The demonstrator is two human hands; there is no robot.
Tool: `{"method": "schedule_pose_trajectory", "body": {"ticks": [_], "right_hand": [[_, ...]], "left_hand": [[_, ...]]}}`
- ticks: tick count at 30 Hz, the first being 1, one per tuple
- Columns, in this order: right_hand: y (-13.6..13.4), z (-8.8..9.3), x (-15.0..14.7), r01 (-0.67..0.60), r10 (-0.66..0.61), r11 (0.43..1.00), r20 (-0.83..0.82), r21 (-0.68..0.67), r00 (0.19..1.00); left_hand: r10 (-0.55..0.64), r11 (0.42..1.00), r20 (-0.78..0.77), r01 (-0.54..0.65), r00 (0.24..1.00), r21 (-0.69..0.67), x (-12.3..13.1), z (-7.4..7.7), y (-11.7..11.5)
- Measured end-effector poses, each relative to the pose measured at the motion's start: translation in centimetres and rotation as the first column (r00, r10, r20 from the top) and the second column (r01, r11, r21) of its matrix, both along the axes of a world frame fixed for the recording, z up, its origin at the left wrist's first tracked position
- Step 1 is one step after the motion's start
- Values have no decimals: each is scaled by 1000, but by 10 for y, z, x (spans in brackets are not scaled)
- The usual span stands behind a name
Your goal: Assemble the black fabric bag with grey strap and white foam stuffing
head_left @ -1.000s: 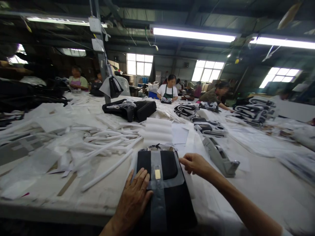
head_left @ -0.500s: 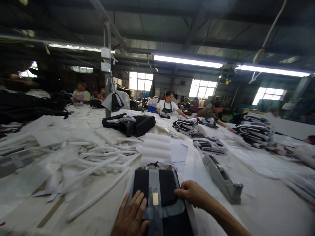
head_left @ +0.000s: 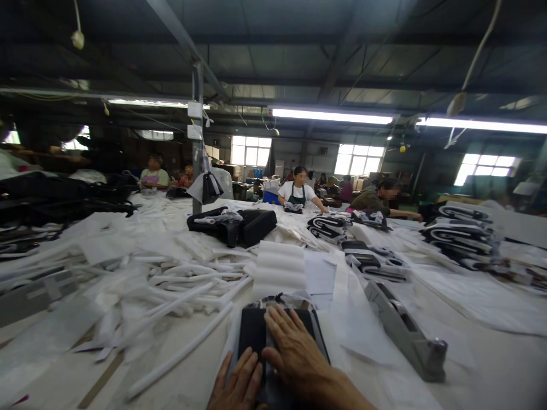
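In front of me on the table lies a black bag with grey protective strips across it, and clear plastic wrap bunched at its far end. My left hand rests on the bag's near left side, fingers stretched out. My right hand lies flat over the bag's middle, fingers extended towards its far edge. It covers the centre strip and the gold plate seen there before. Neither hand grips anything. White foam sheeting shows under the bag's edges.
To the right stands a grey tape dispenser. White foam sticks and loose sheets spread over the left. Beyond are a foam roll, black bags and a stack of wrapped bags. Co-workers work across the table.
My right hand has moved from the bag's right edge onto its middle, opening from a pinch to flat. My left hand stays on the left side. The view has shifted slightly.
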State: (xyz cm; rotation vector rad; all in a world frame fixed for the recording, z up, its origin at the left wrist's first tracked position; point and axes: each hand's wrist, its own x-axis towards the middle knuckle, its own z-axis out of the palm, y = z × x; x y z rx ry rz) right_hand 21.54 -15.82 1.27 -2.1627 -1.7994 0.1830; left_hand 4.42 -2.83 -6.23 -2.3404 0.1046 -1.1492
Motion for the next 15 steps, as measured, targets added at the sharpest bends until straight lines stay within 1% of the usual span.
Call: {"method": "schedule_pose_trajectory", "body": {"ticks": [2, 3, 4, 5, 7, 10, 12, 15], "right_hand": [[3, -17, 0, -43, 43, 997, -4, -61, 999], [4, -20, 1, -48, 47, 996, -7, -81, 999], [3, -20, 0, -46, 45, 994, -12, -95, 999], [2, -17, 0, -41, 39, 994, -21, -104, 999], [-2, -4, -4, -15, 11, 994, -45, -105, 999], [-11, 14, -11, 30, -35, 997, -52, -78, 998], [-19, 16, -14, 7, -12, 997, -63, -83, 998], [-27, 12, -16, -48, 38, 992, -89, -114, 995]], "left_hand": [[-17, 999, -6, 17, 1000, -29, 0, 1, -1], [-33, 998, 5, 33, 999, -50, 0, 3, -2], [-46, 996, 23, 48, 999, -74, 0, 5, -3], [-57, 994, 47, 61, 997, -96, 0, 7, -5], [-54, 988, 71, 64, 996, -140, 0, 11, -10], [-31, 980, 51, 41, 998, -195, -2, 14, -16], [-23, 975, 30, 29, 999, -222, -4, 13, -18], [-16, 970, 5, 17, 1000, -241, -6, 12, -21]]}}
